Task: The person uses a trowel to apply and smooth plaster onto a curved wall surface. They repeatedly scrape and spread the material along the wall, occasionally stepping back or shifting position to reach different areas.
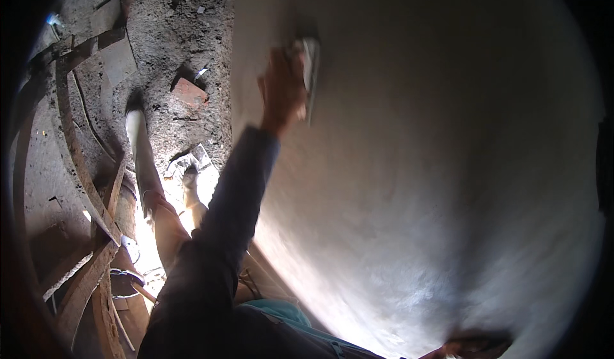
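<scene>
1. Along the left, at least four wooden strips (67, 135) are cluttering the floor (211, 45); two legs (147, 167) are standing between strips and wall (384, 186).
2. Counting: one reddish brick (190, 93), one trowel (311, 71).
3. Left hand (283, 90) is clamping the pale, flat, blurred trowel at the wall; right hand (473, 346), cut off: can't tell.

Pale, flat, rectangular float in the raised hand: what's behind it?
Smooth, grey-brown wall shows around the float; the patch directly behind is covered by it and the left hand, so cannot be seen.
</scene>
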`<state>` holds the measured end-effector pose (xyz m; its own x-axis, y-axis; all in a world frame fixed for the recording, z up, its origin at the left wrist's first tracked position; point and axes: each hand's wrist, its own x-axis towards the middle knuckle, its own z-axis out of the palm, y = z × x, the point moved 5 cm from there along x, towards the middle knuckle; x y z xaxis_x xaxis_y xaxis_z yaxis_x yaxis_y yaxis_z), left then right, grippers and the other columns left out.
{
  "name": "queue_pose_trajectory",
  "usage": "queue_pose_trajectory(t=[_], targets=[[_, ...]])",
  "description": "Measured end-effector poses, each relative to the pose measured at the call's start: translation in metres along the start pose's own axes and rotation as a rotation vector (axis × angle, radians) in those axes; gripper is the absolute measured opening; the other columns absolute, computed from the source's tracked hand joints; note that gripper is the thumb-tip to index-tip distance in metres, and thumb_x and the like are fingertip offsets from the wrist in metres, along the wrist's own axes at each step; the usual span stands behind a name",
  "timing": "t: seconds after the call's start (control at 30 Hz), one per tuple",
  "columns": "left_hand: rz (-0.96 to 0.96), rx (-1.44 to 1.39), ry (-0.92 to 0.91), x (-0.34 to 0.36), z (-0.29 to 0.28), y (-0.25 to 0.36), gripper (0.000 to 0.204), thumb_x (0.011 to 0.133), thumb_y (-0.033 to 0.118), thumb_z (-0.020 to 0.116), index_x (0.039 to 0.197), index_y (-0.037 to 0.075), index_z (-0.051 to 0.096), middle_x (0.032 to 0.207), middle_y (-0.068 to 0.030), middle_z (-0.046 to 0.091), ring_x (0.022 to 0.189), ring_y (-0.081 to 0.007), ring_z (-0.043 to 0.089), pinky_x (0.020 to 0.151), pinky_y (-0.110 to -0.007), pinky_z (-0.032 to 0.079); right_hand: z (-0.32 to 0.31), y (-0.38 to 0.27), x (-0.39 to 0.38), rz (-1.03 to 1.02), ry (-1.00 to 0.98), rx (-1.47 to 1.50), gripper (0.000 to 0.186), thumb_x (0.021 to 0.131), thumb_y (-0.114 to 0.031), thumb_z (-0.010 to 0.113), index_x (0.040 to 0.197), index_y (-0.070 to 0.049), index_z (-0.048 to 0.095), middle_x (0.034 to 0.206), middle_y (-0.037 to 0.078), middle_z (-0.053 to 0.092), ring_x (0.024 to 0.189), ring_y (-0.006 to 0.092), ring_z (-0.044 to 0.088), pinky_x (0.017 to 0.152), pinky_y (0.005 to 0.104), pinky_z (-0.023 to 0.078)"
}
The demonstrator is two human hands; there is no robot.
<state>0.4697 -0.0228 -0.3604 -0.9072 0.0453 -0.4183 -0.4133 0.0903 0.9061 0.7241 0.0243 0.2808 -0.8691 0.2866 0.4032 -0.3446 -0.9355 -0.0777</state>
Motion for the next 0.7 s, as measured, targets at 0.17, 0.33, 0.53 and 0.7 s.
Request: queue_pose_trajectory(t=[0.17, 0.33, 0.53, 0.7], targets=[[0.043, -0.028, -0.338, -0.258, -0.02, 0.005, 0.046, 0.101, 0.043, 0.06, 0.12, 0.002, 0.053, 0.103, -0.0258, 0.059, 0.096, -0.0427, 0.057, 0.082, -0.055, 0.045, -0.007, 0.018, -0.007, 0.048, 0.086, 0.342, 0.012, 0.091, -0.002, 0.06, 0.102, -0.009, 0.062, 0.097, 0.003, 0.058, 0.077, 0.0157, 0.055, 0.064, 0.0355, 0.045], [-0.125, 0.121, -0.087, -0.145, 0.011, -0.031, 0.04, 0.105, 0.042, 0.052, 0.108, 0.002, 0.051, 0.083, -0.0238, 0.059, 0.072, -0.044, 0.06, 0.066, -0.054, 0.046, -0.012, 0.021, -0.009, 0.131, 0.217, 0.501, 0.011, 0.095, -0.006, 0.057, 0.104, -0.007, 0.063, 0.097, 0.002, 0.058, 0.078, 0.0153, 0.055, 0.064, 0.0348, 0.045], [-0.188, -0.032, -0.091, -0.053, 0.007, -0.075, 0.041, 0.105, 0.043, 0.053, 0.107, 0.002, 0.05, 0.094, -0.0274, 0.067, 0.088, -0.0453, 0.067, 0.075, -0.054, 0.051, -0.01, 0.021, -0.008, 0.217, 0.376, 0.716, 0.013, 0.099, -0.01, 0.055, 0.107, -0.004, 0.063, 0.098, 0.0, 0.059, 0.078, 0.0148, 0.055, 0.064, 0.0339, 0.046], [-0.027, -0.035, -0.274, -0.259, -0.023, 0.014, 0.045, 0.102, 0.045, 0.059, 0.113, 0.002, 0.053, 0.09, -0.0173, 0.061, 0.082, -0.0384, 0.06, 0.08, -0.055, 0.045, 0.015, 0.001, -0.017, 0.208, 0.42, 0.699, 0.015, 0.101, -0.012, 0.053, 0.109, -0.004, 0.063, 0.098, 0.0, 0.059, 0.079, 0.0149, 0.055, 0.065, 0.0336, 0.046]])
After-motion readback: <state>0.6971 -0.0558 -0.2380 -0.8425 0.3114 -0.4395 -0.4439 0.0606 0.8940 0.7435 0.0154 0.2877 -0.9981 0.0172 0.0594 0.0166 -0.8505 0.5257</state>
